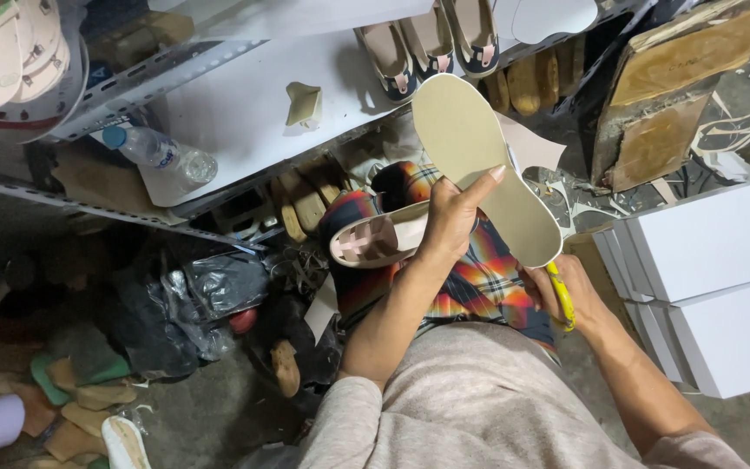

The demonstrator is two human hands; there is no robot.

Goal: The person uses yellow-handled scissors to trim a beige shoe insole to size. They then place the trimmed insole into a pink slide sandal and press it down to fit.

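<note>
- Head view, looking down: the left hand (451,219) grips a pale beige insole (482,165) and a pink-strapped sandal (373,240) together, the index finger stretched up along the insole's face.
- Insole stands tilted, its toe end up toward the shelf, its heel end down by the right hand.
- Right hand (566,291) is closed round a yellow-handled tool (562,298) at the insole's lower edge; its blade is hidden, so I cannot tell what kind.
- Under both hands lies a plaid cloth (479,278) in red, orange and dark blue.
- To the right, plain white boxes (709,278) are stacked, rectangular, no label showing.
- Above, a white shelf board (245,113) carries a clear plastic bottle with a blue cap (162,156) and a row of finished sandals (431,39).
- Lower left, black plastic bags (184,304) sit among scattered soles.
</note>
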